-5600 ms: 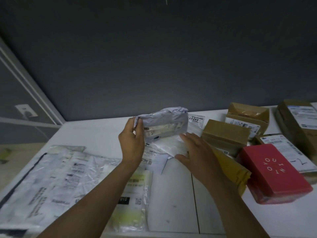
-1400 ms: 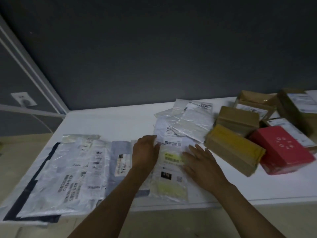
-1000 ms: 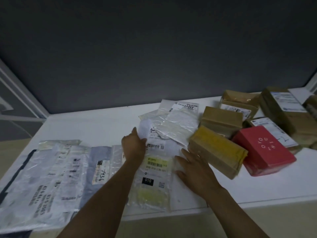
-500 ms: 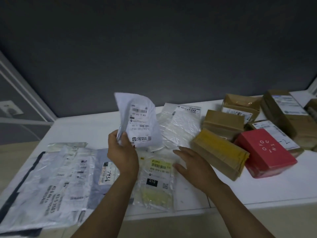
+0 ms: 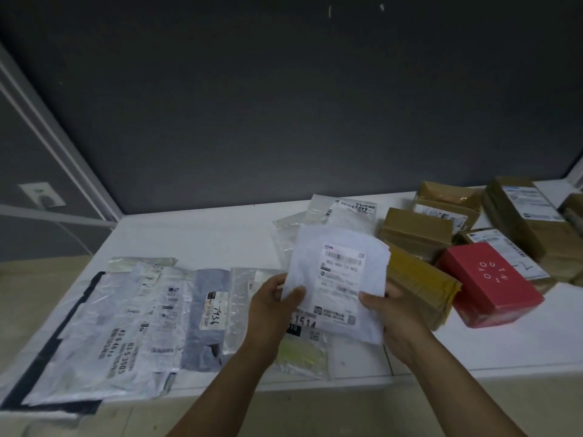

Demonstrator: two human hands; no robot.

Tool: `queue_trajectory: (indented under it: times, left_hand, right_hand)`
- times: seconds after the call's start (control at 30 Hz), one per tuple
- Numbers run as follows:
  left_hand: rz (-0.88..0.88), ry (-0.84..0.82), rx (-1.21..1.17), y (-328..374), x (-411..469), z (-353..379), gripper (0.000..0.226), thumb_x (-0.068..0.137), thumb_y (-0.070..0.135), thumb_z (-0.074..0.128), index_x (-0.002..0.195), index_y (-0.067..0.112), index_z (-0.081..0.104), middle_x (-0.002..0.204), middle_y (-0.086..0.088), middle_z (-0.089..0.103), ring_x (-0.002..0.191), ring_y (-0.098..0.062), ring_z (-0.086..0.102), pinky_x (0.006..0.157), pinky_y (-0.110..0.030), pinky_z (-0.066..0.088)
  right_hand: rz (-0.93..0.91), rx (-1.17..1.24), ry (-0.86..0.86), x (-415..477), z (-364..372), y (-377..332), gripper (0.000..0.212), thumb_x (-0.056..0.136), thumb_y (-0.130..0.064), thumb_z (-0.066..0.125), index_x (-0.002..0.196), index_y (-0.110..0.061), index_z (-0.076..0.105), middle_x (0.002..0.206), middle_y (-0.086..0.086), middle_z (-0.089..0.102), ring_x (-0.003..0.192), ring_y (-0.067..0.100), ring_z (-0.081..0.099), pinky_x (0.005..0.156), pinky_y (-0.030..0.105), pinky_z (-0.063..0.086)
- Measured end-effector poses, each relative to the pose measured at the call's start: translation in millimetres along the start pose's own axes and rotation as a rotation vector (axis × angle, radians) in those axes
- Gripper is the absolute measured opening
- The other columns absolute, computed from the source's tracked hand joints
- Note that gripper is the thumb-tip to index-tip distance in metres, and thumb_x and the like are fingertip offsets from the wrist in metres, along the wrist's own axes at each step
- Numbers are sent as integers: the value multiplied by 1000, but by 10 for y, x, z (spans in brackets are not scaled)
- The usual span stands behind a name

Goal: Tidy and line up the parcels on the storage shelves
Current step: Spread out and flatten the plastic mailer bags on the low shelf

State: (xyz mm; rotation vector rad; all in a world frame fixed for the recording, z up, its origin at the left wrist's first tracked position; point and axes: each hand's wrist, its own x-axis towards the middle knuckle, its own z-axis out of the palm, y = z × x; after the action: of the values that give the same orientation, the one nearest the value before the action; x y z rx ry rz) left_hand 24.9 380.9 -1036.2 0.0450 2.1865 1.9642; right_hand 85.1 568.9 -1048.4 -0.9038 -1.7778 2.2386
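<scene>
**White mailer point(image 5: 339, 275) gripped two-handed**

Left hand point(image 5: 274, 305) and right hand point(image 5: 394, 313) are pinching its lower edges, holding it above the shelf point(image 5: 195, 234). Red box point(image 5: 492, 285) and brown boxes point(image 5: 416, 231) are sitting further back, right.

Left hand point(image 5: 273, 305) and right hand point(image 5: 398, 313) hold a white mailer point(image 5: 339, 279) above the shelf point(image 5: 202, 234)

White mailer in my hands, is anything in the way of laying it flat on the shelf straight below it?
Yes: a clear bag with yellow contents lies on the shelf beneath the white mailer, which the left hand and right hand hold. Bare shelf shows just right of that bag, before the yellow-taped box.
</scene>
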Motion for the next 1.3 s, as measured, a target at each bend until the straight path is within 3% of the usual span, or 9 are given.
queue_trajectory:
  times: [0.17, 0.37, 0.43, 0.6, 0.87, 1.0, 1.13, 1.23, 1.3]
  left_hand:
    - [-123, -110, 102, 2, -106, -29, 22, 85, 14, 70, 107, 12, 70, 88, -2, 74, 75, -14, 72, 65, -32, 60]
    - [69, 306, 418, 9, 76, -565, 9, 84, 18, 66, 88, 10, 67, 74, -11, 66, 69, -24, 62, 62, -36, 50]
    - [60, 411, 359, 37, 107, -785, 6, 85, 17, 64, 81, 12, 62, 72, -10, 64, 70, -26, 61, 59, -34, 48]
    - [15, 550, 368, 8, 206, -1181, 7, 84, 9, 59, 77, 7, 60, 65, -4, 58, 63, -20, 51, 51, -26, 33]
    - [-21, 438, 422, -27, 181, -1172, 13, 85, 8, 57, 73, 6, 62, 64, -1, 59, 61, -20, 56, 54, -26, 41]
    - [19, 438, 468, -26, 167, -1059, 12, 86, 7, 56, 78, 1, 63, 62, 0, 57, 56, -13, 51, 49, -21, 36]
    - [10, 513, 454, 0, 194, -1140, 9, 86, 8, 57, 79, 5, 59, 64, 2, 54, 64, -20, 52, 53, -20, 36]
    - [14, 549, 459, -3, 191, -1240, 11, 86, 7, 58, 76, 2, 58, 62, 0, 53, 60, -18, 47, 51, -21, 31]
    - [24, 590, 432, -11, 195, -1330, 14, 86, 7, 58, 74, 1, 56, 62, -4, 53, 61, -20, 48, 51, -23, 32]
  right_hand:
    - [-10, -109, -34, -84, 25, 55, 16, 90, -2, 62, 99, -14, 69, 110, 9, 71, 98, 23, 66, 92, 41, 52]
    - [-228, -609, -145, -209, 408, 189, 18, 86, -31, 70, 98, -18, 65, 97, 1, 69, 84, 9, 66, 81, 30, 56]
    - [-307, -818, -397, -291, 564, 278, 41, 84, -41, 71, 121, -36, 54, 118, -19, 59, 103, -5, 57, 89, 15, 48]
    - [-464, -1515, -568, -283, 761, 646, 99, 82, -63, 59, 154, -28, 1, 162, 3, 0, 149, 29, 2, 119, 44, 13]
    - [-481, -1065, -262, -176, 580, 537, 45, 100, -20, 46, 145, -23, 41, 137, 9, 56, 119, 22, 57, 96, 22, 42]
    - [-510, -897, -124, -123, 506, 540, 45, 101, -15, 45, 145, -23, 41, 143, 6, 50, 125, 21, 52, 98, 15, 32]
    - [-599, -998, -326, -171, 723, 578, 51, 97, -41, 52, 144, -34, 34, 150, -2, 39, 137, 17, 38, 103, 16, 27]
    - [-565, -1449, -419, -137, 855, 712, 102, 73, -86, 31, 154, -26, 16, 161, 3, 14, 148, 24, 14, 116, 32, 17]
    - [-594, -1546, -425, -127, 889, 736, 101, 74, -82, 32, 153, -18, 25, 158, 12, 24, 144, 33, 26, 114, 41, 28]
